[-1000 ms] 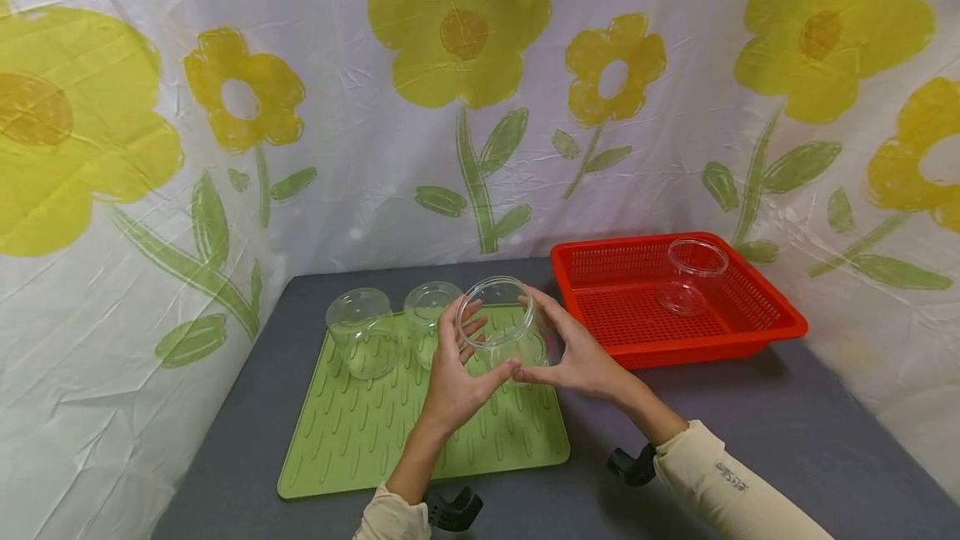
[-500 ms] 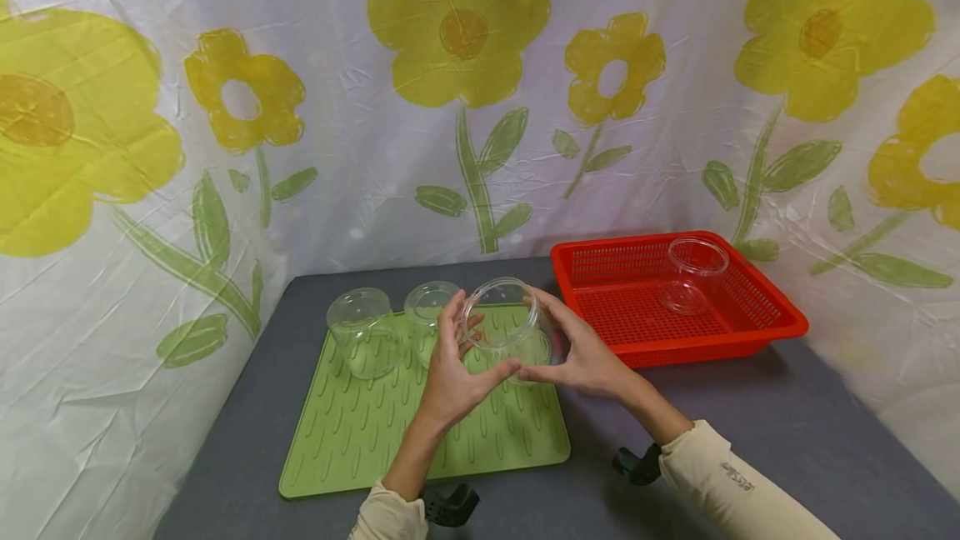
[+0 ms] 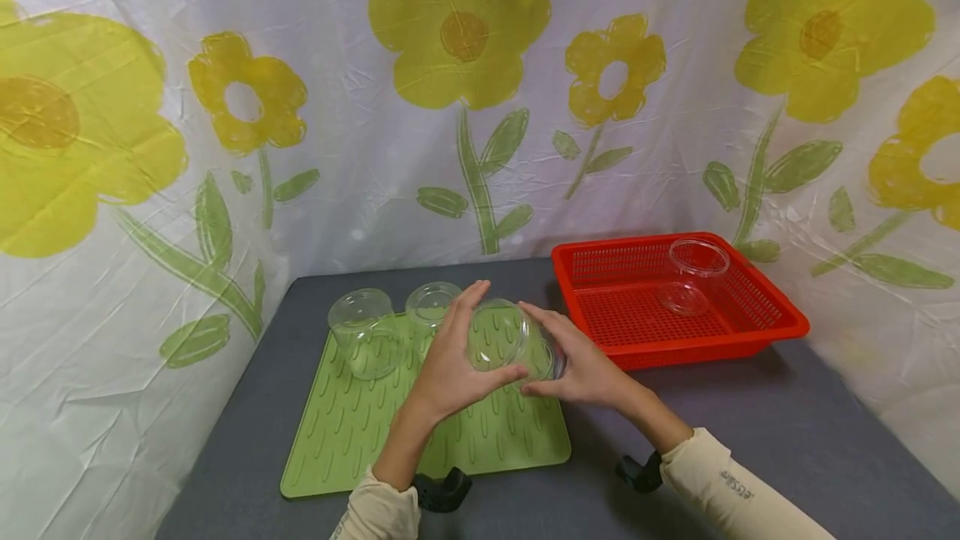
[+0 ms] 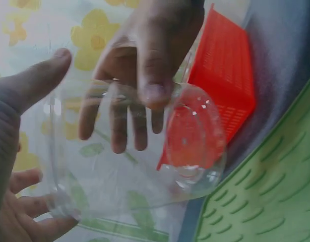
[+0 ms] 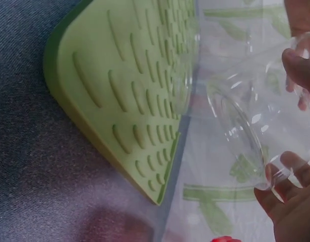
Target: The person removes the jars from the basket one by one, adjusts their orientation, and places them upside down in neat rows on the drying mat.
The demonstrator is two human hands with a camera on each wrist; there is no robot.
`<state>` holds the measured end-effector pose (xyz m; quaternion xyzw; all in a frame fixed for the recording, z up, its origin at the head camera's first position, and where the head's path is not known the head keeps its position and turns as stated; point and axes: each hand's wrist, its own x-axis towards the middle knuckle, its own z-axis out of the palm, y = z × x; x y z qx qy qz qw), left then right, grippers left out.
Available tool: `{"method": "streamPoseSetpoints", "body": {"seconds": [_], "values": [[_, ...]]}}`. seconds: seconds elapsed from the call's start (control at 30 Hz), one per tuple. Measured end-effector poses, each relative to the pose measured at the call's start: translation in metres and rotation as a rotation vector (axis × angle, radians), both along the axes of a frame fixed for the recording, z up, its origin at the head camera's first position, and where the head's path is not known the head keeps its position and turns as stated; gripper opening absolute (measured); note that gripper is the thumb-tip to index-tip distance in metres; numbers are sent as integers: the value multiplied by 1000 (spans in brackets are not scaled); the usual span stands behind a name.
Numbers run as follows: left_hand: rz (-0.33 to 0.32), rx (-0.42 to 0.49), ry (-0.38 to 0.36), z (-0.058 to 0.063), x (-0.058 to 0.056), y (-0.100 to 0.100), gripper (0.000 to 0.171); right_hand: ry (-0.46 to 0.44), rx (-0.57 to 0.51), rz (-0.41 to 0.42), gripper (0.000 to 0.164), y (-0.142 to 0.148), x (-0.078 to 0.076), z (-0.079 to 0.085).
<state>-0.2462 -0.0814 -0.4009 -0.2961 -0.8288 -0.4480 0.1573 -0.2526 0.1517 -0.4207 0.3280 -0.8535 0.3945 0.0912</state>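
Note:
A clear plastic jar (image 3: 497,338) is held over the green mat (image 3: 352,440) by both hands. It lies tilted, its wide mouth turned toward the left hand and its base toward the right. My left hand (image 3: 450,365) grips the mouth end, thumb on the near side and fingers beyond. My right hand (image 3: 588,367) holds the base end with thumb and fingers spread round it. Through the clear wall of the jar (image 4: 129,166), the right hand's fingers show in the left wrist view. Two more clear jars, one far left (image 3: 363,333) and one beside it (image 3: 429,307), stand on the mat.
A red plastic basket (image 3: 682,350) with slotted sides stands at the back right of the grey table (image 3: 720,407). Inside it is another clear jar (image 3: 696,277). Behind the table hangs a white curtain (image 3: 337,148) printed with yellow flowers.
The held jar has tipped, its mouth swinging down and toward the left hand. The left hand has shifted slightly left, and the right hand has moved a little lower. The other jars stay put.

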Motion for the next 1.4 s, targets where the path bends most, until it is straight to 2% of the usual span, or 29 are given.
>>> {"method": "streamPoseSetpoints", "body": {"seconds": [0.17, 0.33, 0.6, 0.9, 1.0, 1.1, 1.27, 1.4], "values": [[7, -122, 27, 7, 2, 1, 102, 40, 54, 15, 110, -1, 1, -2], [22, -186, 66, 7, 3, 1, 87, 42, 79, 18, 111, -2, 2, -1], [24, -196, 112, 7, 3, 0, 80, 63, 90, 24, 112, -2, 3, -1], [21, -183, 73, 6, 5, -2, 78, 70, 101, 17, 112, -2, 4, -2], [23, -167, 53, 5, 6, -4, 78, 64, 86, 11, 112, -1, 5, -1], [31, -125, 27, 3, 7, -7, 77, 22, 27, 6, 112, 2, 6, 0], [31, -11, 5, -2, 9, -14, 75, -101, -111, 15, 110, 8, 8, 2], [-2, 98, -2, -5, 10, -18, 74, -180, -213, 63, 108, 12, 8, 3]]}}
